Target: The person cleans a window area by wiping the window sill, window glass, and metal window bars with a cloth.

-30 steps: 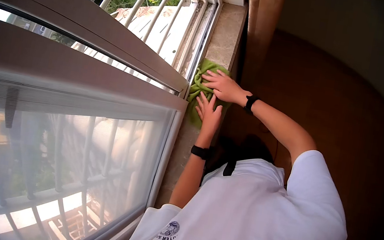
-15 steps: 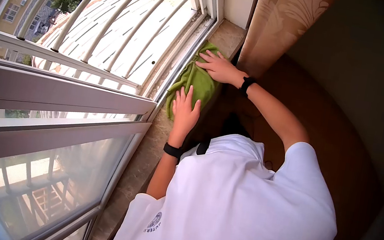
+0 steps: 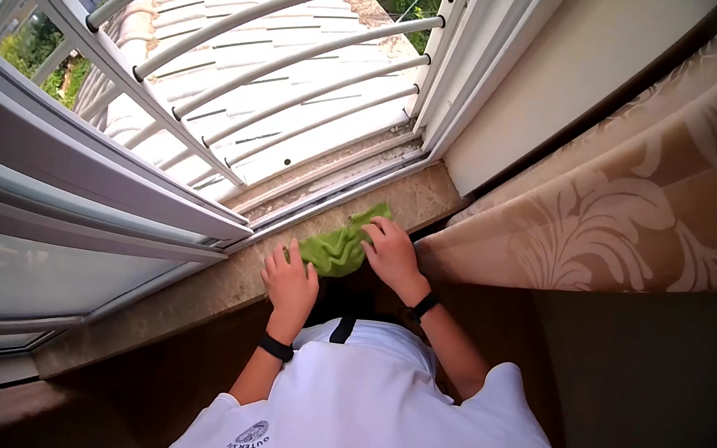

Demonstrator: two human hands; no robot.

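A bunched green cloth (image 3: 335,251) lies on the inner edge of the stone window sill (image 3: 210,273), its lower part hanging over the front. My left hand (image 3: 289,286) grips its left end, the fingertips resting at the sill. At the cloth's right end, my right hand (image 3: 391,253) has its fingers curled around the fabric. Folds run across the cloth between the two hands. Both wrists carry a black band.
White sliding window frames (image 3: 97,155) stand along the left. Curved white bars (image 3: 315,25) cross the opening, with a tiled roof (image 3: 247,38) outside. A patterned curtain (image 3: 623,210) hangs at the right, close to my right hand.
Both hands have gone from lying flat on the spread cloth to gripping its ends. The cloth is gathered and drawn toward the sill's inner edge. My view has turned, showing more curtain.
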